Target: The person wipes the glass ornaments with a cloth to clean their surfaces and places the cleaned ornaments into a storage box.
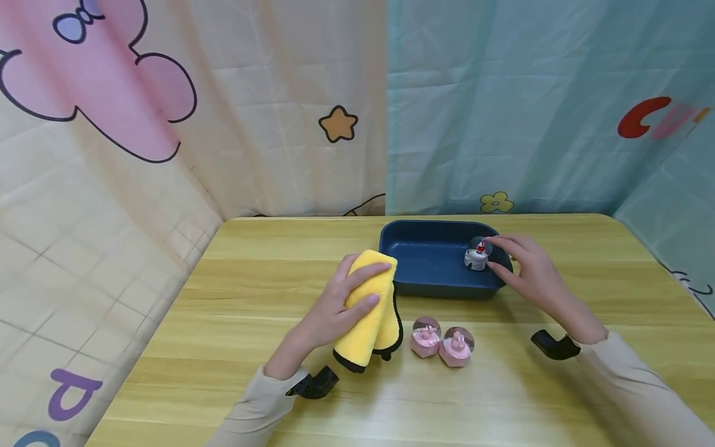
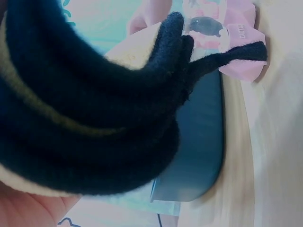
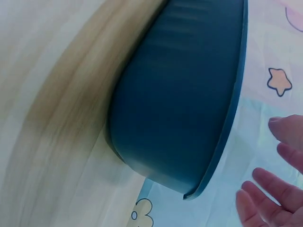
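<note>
My left hand (image 1: 335, 307) grips a folded yellow cloth (image 1: 371, 298) with black edging, held over the table left of the bin. In the left wrist view the cloth's dark folds (image 2: 94, 123) fill much of the frame. My right hand (image 1: 527, 267) reaches over the right end of the dark blue bin (image 1: 424, 290). Its thumb and forefinger are spread beside a small snow globe (image 1: 476, 257) with a white base and a red detail, inside the bin. In the right wrist view the fingers (image 3: 274, 191) show apart above the rim, and the bin's wall hides the globe.
Two snow globes with pink bases, a left one (image 1: 426, 338) and a right one (image 1: 457, 347), stand side by side in front of the bin. The wooden table (image 1: 251, 273) backs onto printed curtains (image 1: 290, 124).
</note>
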Demonstrator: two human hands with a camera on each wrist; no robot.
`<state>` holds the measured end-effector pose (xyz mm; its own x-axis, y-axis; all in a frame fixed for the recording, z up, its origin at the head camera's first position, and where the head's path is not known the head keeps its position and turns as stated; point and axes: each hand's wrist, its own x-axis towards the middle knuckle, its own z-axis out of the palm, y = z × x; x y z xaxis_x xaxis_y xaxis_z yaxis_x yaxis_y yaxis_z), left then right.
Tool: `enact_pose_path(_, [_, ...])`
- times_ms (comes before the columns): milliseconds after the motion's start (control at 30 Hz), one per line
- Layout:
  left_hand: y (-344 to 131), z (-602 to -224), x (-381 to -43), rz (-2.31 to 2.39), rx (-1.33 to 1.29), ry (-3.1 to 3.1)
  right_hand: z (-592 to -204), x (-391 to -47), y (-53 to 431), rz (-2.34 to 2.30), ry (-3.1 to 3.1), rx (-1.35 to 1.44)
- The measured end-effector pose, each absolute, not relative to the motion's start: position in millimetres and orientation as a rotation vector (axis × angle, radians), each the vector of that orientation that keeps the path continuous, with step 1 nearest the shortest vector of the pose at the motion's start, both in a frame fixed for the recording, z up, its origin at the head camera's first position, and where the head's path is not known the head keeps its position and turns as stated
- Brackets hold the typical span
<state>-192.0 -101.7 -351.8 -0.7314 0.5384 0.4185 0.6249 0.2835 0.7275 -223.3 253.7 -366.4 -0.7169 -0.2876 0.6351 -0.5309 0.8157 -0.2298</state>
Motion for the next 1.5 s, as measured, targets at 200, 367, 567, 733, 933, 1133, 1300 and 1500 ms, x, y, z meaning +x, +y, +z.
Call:
enact_pose_path(200, [-101,-351,-192,-1.442,-1.106,-2.462,-367,-211,254,0.605,-2.296,0.67])
enact_pose_path(367, [-100,-353,-193,-1.416,-1.118,-2.475,-371,-194,250,0.697,-2.222,0.748])
enact_pose_path(567, [-99,-355,-193,-1.417,-1.131,-2.477,-384,-169,244,0.838,-2.273,0.798])
enact_pose_path(733, [-97,-355,-193,-1.417,-1.131,-2.477,-395,-155,236,0.989,-2.35,0.816])
enact_pose_path(933, [-95,-355,-193,-1.421,-1.144,-2.472,-408,-148,229,1.115,-2.373,0.925])
enact_pose_path(1133, [-95,-354,-192,-1.406,-1.14,-2.477,-416,-147,223,1.166,-2.389,1.002])
enact_pose_path(1300, [-94,-355,-192,-1.412,-1.147,-2.47,-418,-148,218,1.175,-2.358,1.056])
enact_pose_path(1500, [-93,-355,-191,-1.407,-1.156,-2.482,-415,-146,217,1.151,-2.481,0.99])
